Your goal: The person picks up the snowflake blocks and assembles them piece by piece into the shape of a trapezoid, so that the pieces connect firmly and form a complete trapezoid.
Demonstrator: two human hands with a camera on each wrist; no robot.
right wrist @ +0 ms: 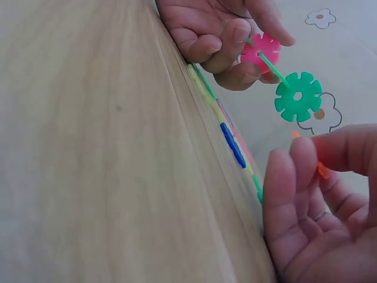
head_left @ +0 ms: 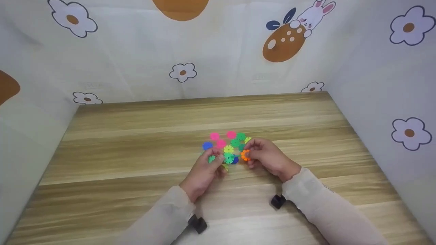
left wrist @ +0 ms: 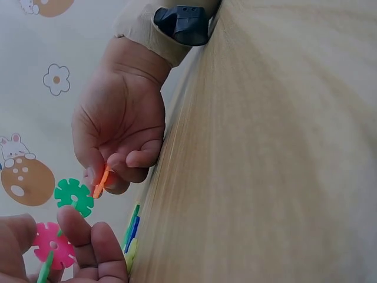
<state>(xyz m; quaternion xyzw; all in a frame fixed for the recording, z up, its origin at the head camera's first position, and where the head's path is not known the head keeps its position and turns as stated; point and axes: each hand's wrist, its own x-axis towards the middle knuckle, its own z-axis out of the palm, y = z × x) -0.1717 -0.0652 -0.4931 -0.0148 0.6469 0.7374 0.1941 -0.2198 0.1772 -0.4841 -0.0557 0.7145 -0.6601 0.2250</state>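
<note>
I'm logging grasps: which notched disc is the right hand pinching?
The orange disc, pinched by the right hand. The left hand holds joined pink and green discs; other discs lie on the table.

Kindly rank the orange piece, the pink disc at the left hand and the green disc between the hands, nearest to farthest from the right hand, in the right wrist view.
1. Orange piece, held in the right hand.
2. Green disc, between the hands.
3. Pink disc, at the left hand.
</note>
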